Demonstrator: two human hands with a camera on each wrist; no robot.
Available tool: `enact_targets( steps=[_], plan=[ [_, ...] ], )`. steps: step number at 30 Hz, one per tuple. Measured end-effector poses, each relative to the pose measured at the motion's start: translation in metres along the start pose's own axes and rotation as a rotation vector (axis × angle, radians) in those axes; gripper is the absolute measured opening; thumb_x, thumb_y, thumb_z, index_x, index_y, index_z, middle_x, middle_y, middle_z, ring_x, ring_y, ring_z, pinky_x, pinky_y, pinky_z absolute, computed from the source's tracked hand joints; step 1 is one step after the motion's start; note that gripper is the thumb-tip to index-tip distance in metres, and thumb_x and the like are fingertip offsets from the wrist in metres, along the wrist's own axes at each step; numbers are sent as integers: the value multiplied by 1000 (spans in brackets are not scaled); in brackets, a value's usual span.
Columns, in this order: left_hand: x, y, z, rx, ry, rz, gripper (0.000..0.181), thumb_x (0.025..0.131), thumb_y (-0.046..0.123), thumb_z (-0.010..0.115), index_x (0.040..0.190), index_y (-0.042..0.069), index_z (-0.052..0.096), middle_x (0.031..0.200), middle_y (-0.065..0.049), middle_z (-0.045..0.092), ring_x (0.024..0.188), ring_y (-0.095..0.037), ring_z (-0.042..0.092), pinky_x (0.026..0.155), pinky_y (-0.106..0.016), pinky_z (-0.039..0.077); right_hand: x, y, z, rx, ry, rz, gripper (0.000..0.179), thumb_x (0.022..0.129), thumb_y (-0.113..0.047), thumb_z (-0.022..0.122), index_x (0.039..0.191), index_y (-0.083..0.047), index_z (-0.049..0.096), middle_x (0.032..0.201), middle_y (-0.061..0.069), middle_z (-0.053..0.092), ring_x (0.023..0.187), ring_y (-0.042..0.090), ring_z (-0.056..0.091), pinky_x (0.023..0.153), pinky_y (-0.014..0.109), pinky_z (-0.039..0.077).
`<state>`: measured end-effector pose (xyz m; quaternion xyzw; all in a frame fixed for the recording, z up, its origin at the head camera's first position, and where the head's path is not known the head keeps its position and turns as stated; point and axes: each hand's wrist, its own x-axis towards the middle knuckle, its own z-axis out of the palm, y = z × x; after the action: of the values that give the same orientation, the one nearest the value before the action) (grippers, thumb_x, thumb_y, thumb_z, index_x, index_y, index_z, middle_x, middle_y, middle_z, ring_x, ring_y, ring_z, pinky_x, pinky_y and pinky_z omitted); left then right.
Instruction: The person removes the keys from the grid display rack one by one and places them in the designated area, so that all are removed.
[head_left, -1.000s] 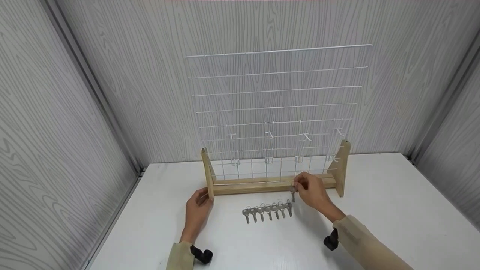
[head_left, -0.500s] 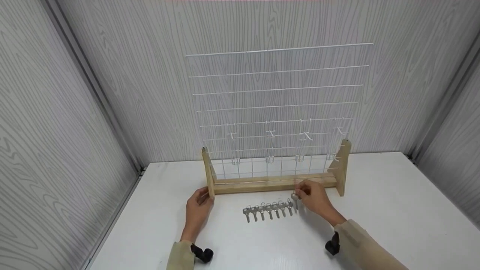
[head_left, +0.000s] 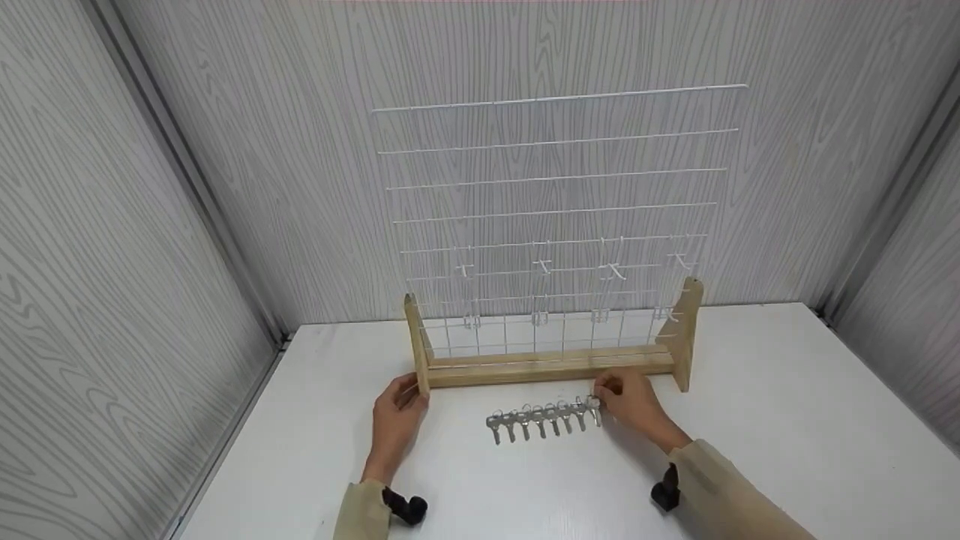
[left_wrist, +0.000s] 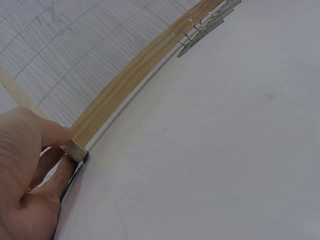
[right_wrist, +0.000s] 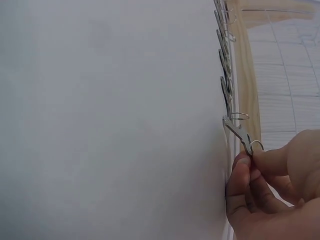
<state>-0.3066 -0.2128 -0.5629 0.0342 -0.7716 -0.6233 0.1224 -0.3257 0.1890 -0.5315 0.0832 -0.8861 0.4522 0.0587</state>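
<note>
A silver key [right_wrist: 240, 134] with a small wire ring is pinched between the thumb and fingers of my right hand [head_left: 634, 401]. It stands at the right end of a row of several similar ringed keys [head_left: 540, 421], its blade tip low at the table. My left hand [head_left: 396, 420] grips the front foot of the left wooden side piece [head_left: 418, 349] of a stand, thumb on one face and fingers on the other. Behind the keys, the stand's wooden crossbar [head_left: 517, 373] carries an upright white wire grid [head_left: 555, 176].
Several white hooks [head_left: 613, 271] hang on the lower part of the grid. The right wooden side piece [head_left: 684, 337] rises beyond my right hand. The white tabletop [head_left: 480, 495] is bounded by grey wood-patterned panels [head_left: 225, 112] at the back and sides.
My right hand has come down toward me and slightly right with the key, bringing it to the right end of the row. The left hand stays on the stand.
</note>
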Motion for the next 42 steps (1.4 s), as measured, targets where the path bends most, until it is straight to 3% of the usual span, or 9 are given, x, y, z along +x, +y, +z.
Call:
enact_targets(
  steps=[17,25,31,36,42],
  plan=[
    [0,-2,-1,3,5,-12,41,104,6,66,145,6,61,150,-19,61,143,-37,58,116,-45,53,1,-1,6,-59,-2,-35,10,94,6,74,90,-3,76,86,7,74,78,15,62,63,21,50],
    [0,-2,-2,-5,7,-8,41,103,6,66,144,6,62,150,-19,61,142,-37,58,116,-45,53,2,-1,4,-50,-15,-27,6,96,4,73,99,2,77,91,9,75,84,19,68,68,23,55],
    [1,-3,-3,-22,5,-2,41,103,4,67,144,5,62,148,-21,62,141,-38,59,116,-45,54,2,-1,-5,-35,-27,-29,10,98,1,71,105,2,77,97,12,76,89,25,72,69,27,58],
    [3,-2,-3,-28,-4,-12,42,104,7,66,145,7,61,151,-19,60,143,-37,58,115,-44,54,3,-3,-18,-36,-11,-42,10,99,0,71,107,2,76,97,12,76,86,22,71,70,24,57],
    [2,1,-5,-32,-27,-35,44,105,9,64,148,7,59,154,-19,58,143,-38,57,114,-43,55,5,-4,-39,-55,37,-142,10,99,1,71,106,4,76,95,15,77,83,22,72,72,23,58]
  ],
)
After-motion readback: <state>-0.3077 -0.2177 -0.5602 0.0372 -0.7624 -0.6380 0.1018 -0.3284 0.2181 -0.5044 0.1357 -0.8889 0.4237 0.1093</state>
